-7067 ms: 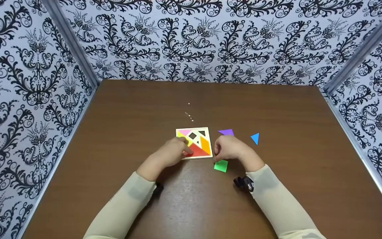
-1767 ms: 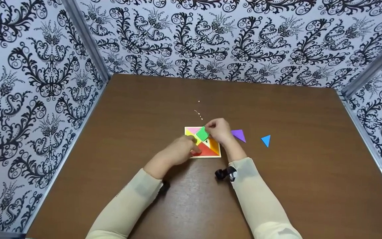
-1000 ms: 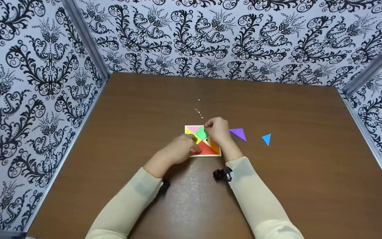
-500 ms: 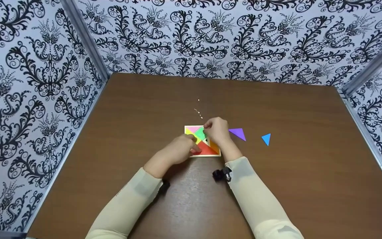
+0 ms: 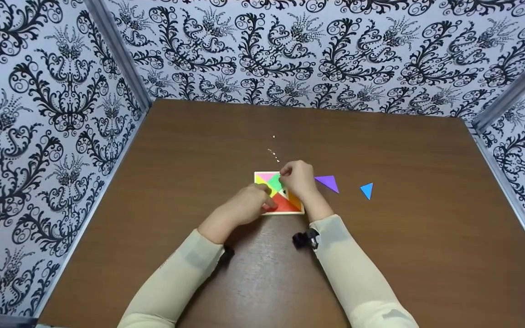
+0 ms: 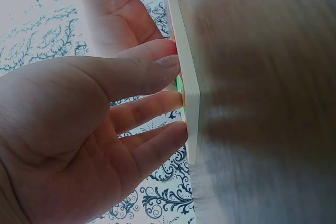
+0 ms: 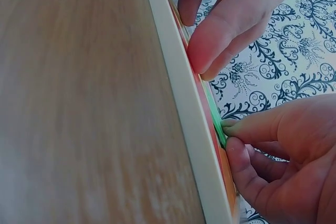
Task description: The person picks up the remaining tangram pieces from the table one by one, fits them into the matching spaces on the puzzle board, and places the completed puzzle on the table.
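A square tangram board (image 5: 282, 213) with a pale frame lies on the table. In it are pink (image 5: 266, 176), yellow (image 5: 259, 181), red (image 5: 286, 206) and orange (image 5: 295, 203) pieces. My right hand (image 5: 300, 180) pinches a green square piece (image 5: 274, 183) by its edge between thumb and index finger, at the upper middle of the board. The right wrist view shows the green piece (image 7: 214, 111) right at the board's surface. My left hand (image 5: 246, 205) rests its extended fingertips on the board's lower left, over red and yellow. A small dark slot shows beside the right hand.
To the right of the board lie a purple triangle (image 5: 328, 183) and, farther right, a small blue triangle (image 5: 367, 191). Tiny pale specks (image 5: 274, 155) dot the brown table (image 5: 404, 237) behind the board. Patterned walls (image 5: 290, 59) enclose its back and sides.
My right hand has brought the green square from the table onto the board. It sat turned over the frame 1.8 s ago and now lies lower, in line with its neighbours. My left hand stays put.
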`<state>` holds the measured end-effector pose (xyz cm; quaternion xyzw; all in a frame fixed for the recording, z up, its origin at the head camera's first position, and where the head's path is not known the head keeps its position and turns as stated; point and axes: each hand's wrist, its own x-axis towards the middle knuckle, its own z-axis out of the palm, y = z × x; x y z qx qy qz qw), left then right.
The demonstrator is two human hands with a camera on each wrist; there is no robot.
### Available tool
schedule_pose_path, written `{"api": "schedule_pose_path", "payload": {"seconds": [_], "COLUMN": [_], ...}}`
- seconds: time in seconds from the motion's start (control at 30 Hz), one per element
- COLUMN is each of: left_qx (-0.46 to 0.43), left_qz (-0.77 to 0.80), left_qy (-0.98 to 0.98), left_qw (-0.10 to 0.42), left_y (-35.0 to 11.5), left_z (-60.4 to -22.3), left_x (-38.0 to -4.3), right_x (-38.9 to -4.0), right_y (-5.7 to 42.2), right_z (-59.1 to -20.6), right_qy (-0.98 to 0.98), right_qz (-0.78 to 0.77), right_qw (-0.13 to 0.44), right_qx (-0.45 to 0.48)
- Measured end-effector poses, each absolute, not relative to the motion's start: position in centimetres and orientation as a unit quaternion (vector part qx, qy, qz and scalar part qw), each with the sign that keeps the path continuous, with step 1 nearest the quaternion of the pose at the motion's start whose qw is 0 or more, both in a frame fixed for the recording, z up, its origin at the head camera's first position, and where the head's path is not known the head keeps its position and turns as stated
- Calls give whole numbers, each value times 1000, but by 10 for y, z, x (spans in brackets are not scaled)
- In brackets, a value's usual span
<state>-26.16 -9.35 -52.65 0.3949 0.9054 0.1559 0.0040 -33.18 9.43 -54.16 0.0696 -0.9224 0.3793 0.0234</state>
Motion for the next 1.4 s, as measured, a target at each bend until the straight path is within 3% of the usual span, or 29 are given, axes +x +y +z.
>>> {"api": "schedule_pose_path", "payload": {"seconds": [0.87, 1.13, 1.4], "left_qx": [399, 402, 386], "left_qz": [150, 158, 150], "left_qy": [904, 902, 910], "left_qw": [6, 22, -6], "left_y": [-92, -93, -91], "left_z": [-526, -523, -519], "left_x": [-260, -261, -274], "right_x": [-331, -336, -340], "right_y": [101, 114, 119], "right_z": [-539, -537, -539], "right_qy": [-921, -911, -905], "right_qz": [383, 409, 423], "right_qw": [44, 20, 7], "right_qx": [61, 44, 33]}}
